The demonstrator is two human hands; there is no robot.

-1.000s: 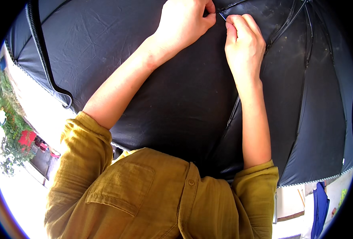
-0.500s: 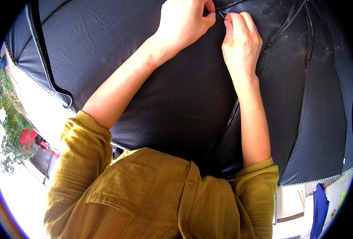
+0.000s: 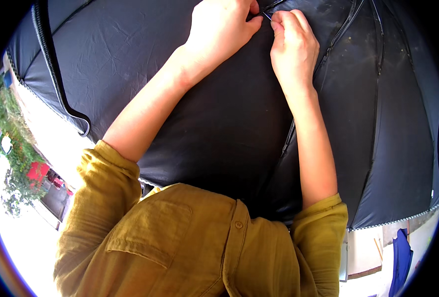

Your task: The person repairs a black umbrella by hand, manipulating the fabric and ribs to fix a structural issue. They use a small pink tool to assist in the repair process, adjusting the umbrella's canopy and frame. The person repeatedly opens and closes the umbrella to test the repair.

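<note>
A large black umbrella canopy (image 3: 214, 123), seen from its ribbed inner side, spreads under both arms. Near the top, my left hand (image 3: 222, 29) is closed at a thin black rib (image 3: 274, 4); what its fingertips grip is hidden. Just to its right, my right hand (image 3: 294, 49) pinches a small slender piece with a bluish glint (image 3: 267, 15) beside that rib. The two hands' fingertips are close together.
A curved black handle or strap (image 3: 56, 79) lies at the upper left. More ribs (image 3: 378, 49) run down the right. Beyond the checked canopy edge are greenery (image 3: 9, 119), a red object (image 3: 37, 172) and blue cloth (image 3: 401, 257).
Both hands have shifted slightly up and to the left, the right one more so, staying pinched at the rib. The canopy's ribs on the right have shifted slightly too.
</note>
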